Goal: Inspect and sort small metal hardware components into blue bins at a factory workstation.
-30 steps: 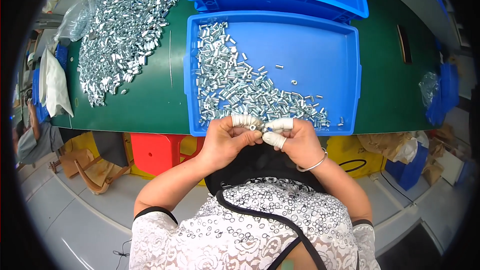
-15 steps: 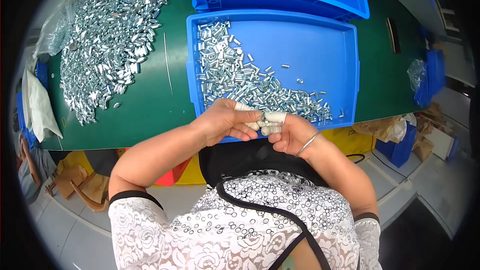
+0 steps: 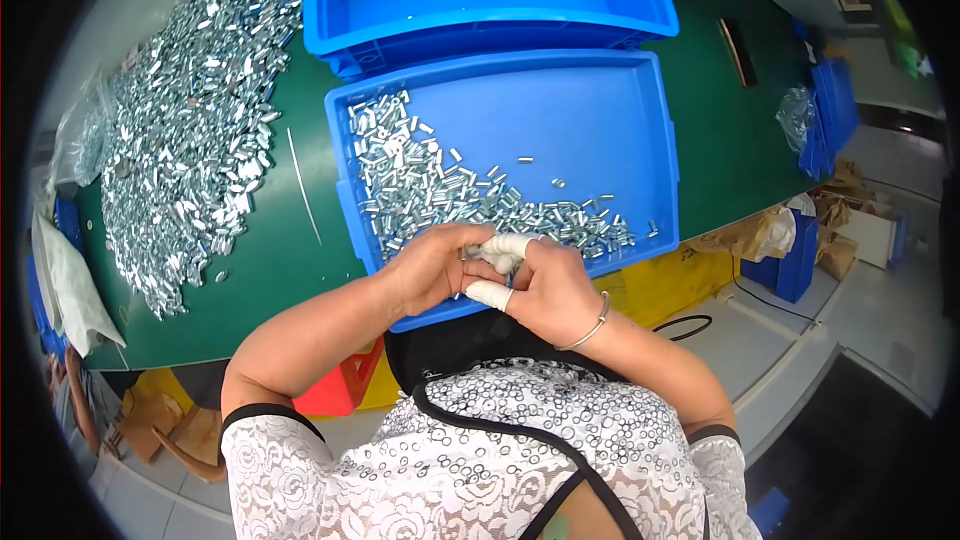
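My left hand [image 3: 438, 265] and my right hand [image 3: 556, 285] meet over the near edge of a shallow blue tray [image 3: 660, 170]. White finger covers [image 3: 489, 294] wrap several fingertips. The left hand's fingers are curled, and the right hand's thumb and fingers close in against them. A little grey shows between the fingers, but what they hold is mostly hidden. Inside the tray, small silvery metal sleeves [image 3: 440, 180] lie heaped along the left and near sides. A few lie loose toward the middle.
A large heap of similar metal pieces [image 3: 190, 140] covers the left of the green table [image 3: 290, 270], beside a thin strip [image 3: 304, 186]. Behind the tray stands another blue tray [image 3: 490, 25] with a few pieces. A dark flat object [image 3: 737, 52] lies far right.
My right hand has turned so its back faces up, its fingers now reaching over to the left hand's. The view has shifted, so the trays and table appear further left.
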Motion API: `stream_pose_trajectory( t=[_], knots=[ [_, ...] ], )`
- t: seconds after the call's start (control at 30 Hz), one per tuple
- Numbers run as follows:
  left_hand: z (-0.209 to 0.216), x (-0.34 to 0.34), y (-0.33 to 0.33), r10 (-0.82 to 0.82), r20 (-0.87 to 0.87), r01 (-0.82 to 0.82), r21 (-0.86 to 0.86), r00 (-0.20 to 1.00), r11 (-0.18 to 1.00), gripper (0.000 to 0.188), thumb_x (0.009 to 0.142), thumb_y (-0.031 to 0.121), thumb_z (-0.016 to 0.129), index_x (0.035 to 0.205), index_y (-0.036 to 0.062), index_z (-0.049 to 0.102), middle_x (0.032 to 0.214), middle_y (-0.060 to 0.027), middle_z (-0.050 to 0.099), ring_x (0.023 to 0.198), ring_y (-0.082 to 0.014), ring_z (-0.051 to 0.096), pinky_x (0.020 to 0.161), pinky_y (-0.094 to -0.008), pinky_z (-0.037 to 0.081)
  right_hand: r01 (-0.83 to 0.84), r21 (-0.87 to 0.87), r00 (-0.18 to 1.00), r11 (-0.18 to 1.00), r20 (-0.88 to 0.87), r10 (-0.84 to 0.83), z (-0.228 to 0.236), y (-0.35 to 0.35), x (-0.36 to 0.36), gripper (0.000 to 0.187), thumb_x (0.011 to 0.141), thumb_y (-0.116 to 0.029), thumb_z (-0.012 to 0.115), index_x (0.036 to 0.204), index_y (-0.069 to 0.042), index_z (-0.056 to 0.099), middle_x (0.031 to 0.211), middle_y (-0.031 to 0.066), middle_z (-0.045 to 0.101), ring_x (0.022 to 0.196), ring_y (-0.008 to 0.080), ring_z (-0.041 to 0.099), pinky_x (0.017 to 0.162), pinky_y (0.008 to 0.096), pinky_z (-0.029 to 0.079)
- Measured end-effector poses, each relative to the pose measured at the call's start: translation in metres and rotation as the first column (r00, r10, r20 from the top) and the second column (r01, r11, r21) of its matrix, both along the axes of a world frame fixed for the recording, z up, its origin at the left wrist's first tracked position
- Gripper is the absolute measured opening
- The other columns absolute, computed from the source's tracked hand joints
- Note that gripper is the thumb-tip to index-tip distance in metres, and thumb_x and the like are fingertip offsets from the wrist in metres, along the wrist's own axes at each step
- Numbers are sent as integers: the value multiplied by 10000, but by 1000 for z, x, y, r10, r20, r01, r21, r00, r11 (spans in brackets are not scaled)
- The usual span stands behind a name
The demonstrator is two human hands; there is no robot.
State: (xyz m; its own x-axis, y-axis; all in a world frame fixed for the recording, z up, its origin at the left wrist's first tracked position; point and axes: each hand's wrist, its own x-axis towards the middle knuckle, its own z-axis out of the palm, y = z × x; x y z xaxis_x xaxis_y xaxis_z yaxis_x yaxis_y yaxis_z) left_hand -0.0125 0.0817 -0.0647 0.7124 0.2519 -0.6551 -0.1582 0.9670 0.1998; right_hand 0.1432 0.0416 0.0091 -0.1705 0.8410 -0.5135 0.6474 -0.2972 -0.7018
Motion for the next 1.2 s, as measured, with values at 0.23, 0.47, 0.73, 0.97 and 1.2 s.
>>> stream_pose_trajectory(
  t=[0.23, 0.47, 0.73, 0.97, 1.2],
  knots=[
    [49, -2, 87, 154, -175, -45, 508, 972, 860, 200, 854, 123, 512, 1007, 13, 580, 793, -45, 594, 582, -84, 508, 516, -203, 410, 525, -54, 827, 849, -202, -524, -46, -3, 55, 171, 795, -75, 671, 943, 6, 641, 790, 36, 635, 655, 55, 542, 590, 221, 470],
    [77, 29, 170, 698, -160, 299, 951, 698, -81, 215, 802, 99, 576, 1006, 32, 593, 848, -80, 620, 766, -203, 608, 653, -285, 479, 228, 274, 964, 934, 73, -257, -83, 13, 92, 221, 743, -81, 696, 950, -21, 649, 818, 99, 646, 638, 140, 593, 582, 277, 491],
    [5, 97, 43, 446, -755, 872, 466, 481, -152, 131, 731, 76, 661, 852, 33, 633, 959, -200, 599, 800, -348, 610, 670, -412, 495, -54, 363, 991, 930, 134, 5, -86, 33, 120, 212, 717, -113, 681, 918, -53, 651, 839, 157, 638, 704, 280, 617, 649, 366, 502],
    [17, 112, 3, 479, -665, 760, 650, 573, -6, 108, 729, 37, 644, 822, -8, 616, 752, -178, 609, 628, -304, 607, 567, -361, 483, 115, 226, 971, 967, -231, -61, -75, 28, 127, 156, 736, -27, 657, 886, -3, 622, 796, 105, 639, 670, 159, 628, 588, 275, 499],
    [49, 88, -5, 340, -611, 561, 791, 715, 243, 94, 715, -5, 636, 805, -25, 614, 589, -93, 554, 483, -158, 516, 475, -272, 415, 143, -90, 906, 986, -390, -166, -59, 13, 102, 170, 782, 4, 630, 941, 27, 578, 840, 50, 624, 746, 99, 610, 608, 235, 492]
  ],
)
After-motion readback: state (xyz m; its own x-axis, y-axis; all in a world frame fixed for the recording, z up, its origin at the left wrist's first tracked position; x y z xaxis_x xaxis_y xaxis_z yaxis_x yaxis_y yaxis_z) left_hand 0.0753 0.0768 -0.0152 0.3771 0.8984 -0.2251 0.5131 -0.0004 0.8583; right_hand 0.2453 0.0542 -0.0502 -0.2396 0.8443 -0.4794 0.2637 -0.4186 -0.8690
